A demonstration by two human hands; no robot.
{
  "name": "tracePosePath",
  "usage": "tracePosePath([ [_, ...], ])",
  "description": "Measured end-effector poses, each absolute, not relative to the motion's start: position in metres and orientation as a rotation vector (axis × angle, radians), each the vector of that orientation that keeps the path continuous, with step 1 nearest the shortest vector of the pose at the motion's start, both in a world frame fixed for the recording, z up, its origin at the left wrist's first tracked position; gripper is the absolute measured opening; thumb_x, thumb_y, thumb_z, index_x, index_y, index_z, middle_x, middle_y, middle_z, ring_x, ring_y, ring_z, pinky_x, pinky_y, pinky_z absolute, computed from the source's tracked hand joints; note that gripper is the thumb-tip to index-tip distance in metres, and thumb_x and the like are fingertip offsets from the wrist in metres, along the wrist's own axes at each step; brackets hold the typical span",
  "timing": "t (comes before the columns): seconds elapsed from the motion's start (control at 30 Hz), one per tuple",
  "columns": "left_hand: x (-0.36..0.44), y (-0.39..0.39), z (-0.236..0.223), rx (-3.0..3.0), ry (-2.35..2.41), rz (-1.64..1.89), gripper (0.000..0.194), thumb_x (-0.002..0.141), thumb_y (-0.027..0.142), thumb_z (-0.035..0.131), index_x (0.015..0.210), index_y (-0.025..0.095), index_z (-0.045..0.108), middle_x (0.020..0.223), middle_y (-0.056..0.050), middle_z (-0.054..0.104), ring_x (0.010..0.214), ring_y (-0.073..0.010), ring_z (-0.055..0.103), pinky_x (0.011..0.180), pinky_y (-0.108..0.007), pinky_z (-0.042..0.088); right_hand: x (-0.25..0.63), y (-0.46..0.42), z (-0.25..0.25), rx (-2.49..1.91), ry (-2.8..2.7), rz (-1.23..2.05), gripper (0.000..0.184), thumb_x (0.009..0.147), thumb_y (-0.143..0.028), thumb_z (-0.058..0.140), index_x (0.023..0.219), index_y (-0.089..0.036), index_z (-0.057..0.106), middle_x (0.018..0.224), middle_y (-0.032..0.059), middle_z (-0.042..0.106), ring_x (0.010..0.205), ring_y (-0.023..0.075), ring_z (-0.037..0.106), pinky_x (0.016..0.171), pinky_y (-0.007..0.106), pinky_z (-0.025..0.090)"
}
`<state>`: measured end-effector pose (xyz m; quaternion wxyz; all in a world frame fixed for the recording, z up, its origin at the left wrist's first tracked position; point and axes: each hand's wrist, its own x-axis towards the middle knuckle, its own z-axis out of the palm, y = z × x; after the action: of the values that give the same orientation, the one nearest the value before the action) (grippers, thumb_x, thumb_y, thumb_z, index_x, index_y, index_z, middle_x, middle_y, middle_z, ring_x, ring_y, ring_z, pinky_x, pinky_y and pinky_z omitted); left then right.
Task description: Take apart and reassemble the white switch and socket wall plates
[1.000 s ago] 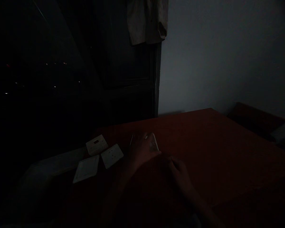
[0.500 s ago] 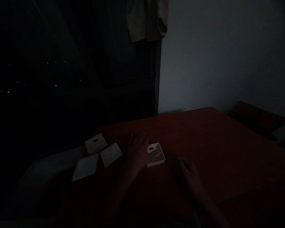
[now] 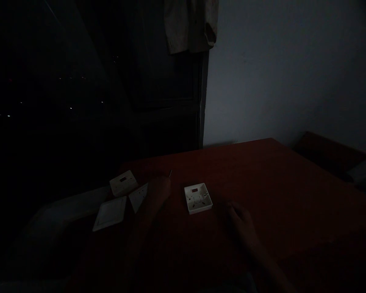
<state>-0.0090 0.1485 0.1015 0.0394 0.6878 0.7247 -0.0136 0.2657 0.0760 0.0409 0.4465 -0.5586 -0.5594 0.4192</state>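
Note:
A white square back box [image 3: 198, 198] lies on the table with its hollow side up, touched by neither hand. My left hand [image 3: 159, 192] is to its left, over the right part of a white socket faceplate [image 3: 138, 198]. Its fingers are lost in the dark. A thin metal rod [image 3: 170, 173] shows just beyond that hand; whether the hand touches it cannot be seen. To the right of the box, my right hand [image 3: 243, 221] rests with fingers curled and thumb against them. Anything in its pinch is too dark to make out.
Another white plate with a rectangular slot [image 3: 124, 183] and a flat white square frame [image 3: 110, 213] lie at the left of the reddish table [image 3: 247, 171]. Behind are a dark window, a hanging cloth [image 3: 190, 26] and a pale wall [image 3: 268, 77].
My left hand has moved left, off the back box, and now covers part of the socket faceplate. The box is fully uncovered. My right hand has stayed about where it was.

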Motion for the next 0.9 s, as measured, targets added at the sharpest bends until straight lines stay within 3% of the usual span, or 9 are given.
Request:
tracePosePath([
  [0.17, -0.008, 0.147, 0.112, 2.098, 2.115, 0.202, 0.017, 0.081, 0.029, 0.056, 0.081, 0.016, 0.066, 0.087, -0.012, 0.069, 0.086, -0.0277, 0.065, 0.078, -0.037, 0.047, 0.265, 0.079, 0.042, -1.386, -1.391, 1.023, 0.038, 0.085, -0.053, 0.048, 0.072, -0.019, 0.057, 0.067, 0.0018, 0.054, 0.063, 0.0166, 0.050, 0.055, 0.024, 0.042],
  [0.33, 0.011, 0.128, 0.132, 2.053, 1.868, 0.523, 0.028, 0.092, 0.040, 0.042, 0.092, 0.020, 0.060, 0.088, -0.001, 0.069, 0.082, -0.0169, 0.064, 0.072, -0.025, 0.048, 0.251, 0.078, 0.064, -1.343, -1.459, 1.055, 0.036, 0.089, -0.050, 0.046, 0.072, -0.020, 0.058, 0.070, 0.0015, 0.058, 0.067, 0.0172, 0.054, 0.059, 0.024, 0.044],
  [0.47, 0.039, 0.102, 0.135, 1.804, 1.525, 0.910, 0.024, 0.088, 0.041, 0.050, 0.090, 0.019, 0.059, 0.085, 0.000, 0.067, 0.081, -0.0163, 0.063, 0.071, -0.024, 0.049, 0.231, 0.070, 0.093, -1.087, -1.573, 1.190, 0.028, 0.092, -0.040, 0.047, 0.111, -0.022, 0.058, 0.102, 0.0049, 0.065, 0.094, 0.0193, 0.060, 0.083, 0.028, 0.047],
  [0.53, 0.053, 0.091, 0.132, 1.650, 1.371, 1.015, 0.021, 0.086, 0.039, 0.055, 0.088, 0.019, 0.059, 0.082, 0.000, 0.065, 0.078, -0.0164, 0.062, 0.068, -0.023, 0.048, 0.222, 0.067, 0.102, -0.994, -1.602, 1.258, 0.038, 0.092, -0.039, 0.049, 0.127, -0.025, 0.050, 0.119, 0.0067, 0.061, 0.108, 0.0206, 0.058, 0.091, 0.032, 0.046],
  [0.6, 0.063, 0.083, 0.127, 1.568, 1.336, 1.063, 0.020, 0.084, 0.039, 0.058, 0.087, 0.019, 0.061, 0.080, 0.001, 0.065, 0.076, -0.0161, 0.062, 0.066, -0.023, 0.047, 0.216, 0.065, 0.105, -0.969, -1.606, 1.314, 0.047, 0.091, -0.039, 0.050, 0.135, -0.027, 0.043, 0.126, 0.0071, 0.058, 0.108, 0.0206, 0.059, 0.090, 0.033, 0.048],
  [0.67, 0.067, 0.079, 0.123, 1.549, 1.377, 1.096, 0.021, 0.083, 0.040, 0.059, 0.088, 0.020, 0.062, 0.079, 0.002, 0.065, 0.074, -0.0162, 0.061, 0.066, -0.023, 0.047, 0.213, 0.066, 0.104, -0.987, -1.615, 1.297, 0.050, 0.090, -0.038, 0.053, 0.136, -0.027, 0.042, 0.127, 0.0066, 0.059, 0.105, 0.0202, 0.061, 0.087, 0.032, 0.049],
  [0.77, 0.054, 0.082, 0.122, 1.640, 1.495, 1.080, 0.023, 0.086, 0.042, 0.055, 0.089, 0.022, 0.064, 0.081, 0.001, 0.067, 0.077, -0.0173, 0.062, 0.067, -0.025, 0.047, 0.215, 0.069, 0.098, -1.052, -1.689, 1.178, 0.038, 0.089, -0.036, 0.053, 0.124, -0.022, 0.055, 0.112, 0.0059, 0.067, 0.099, 0.0209, 0.063, 0.088, 0.032, 0.049],
  [0.9, 0.004, 0.093, 0.121, 1.983, 1.788, 0.934, 0.023, 0.087, 0.039, 0.054, 0.102, 0.024, 0.062, 0.102, -0.001, 0.067, 0.092, -0.0204, 0.063, 0.081, -0.031, 0.048, 0.230, 0.072, 0.093, -1.178, -1.691, 1.138, 0.035, 0.091, -0.043, 0.048, 0.112, -0.018, 0.063, 0.098, 0.0063, 0.071, 0.094, 0.0225, 0.064, 0.083, 0.031, 0.050],
])
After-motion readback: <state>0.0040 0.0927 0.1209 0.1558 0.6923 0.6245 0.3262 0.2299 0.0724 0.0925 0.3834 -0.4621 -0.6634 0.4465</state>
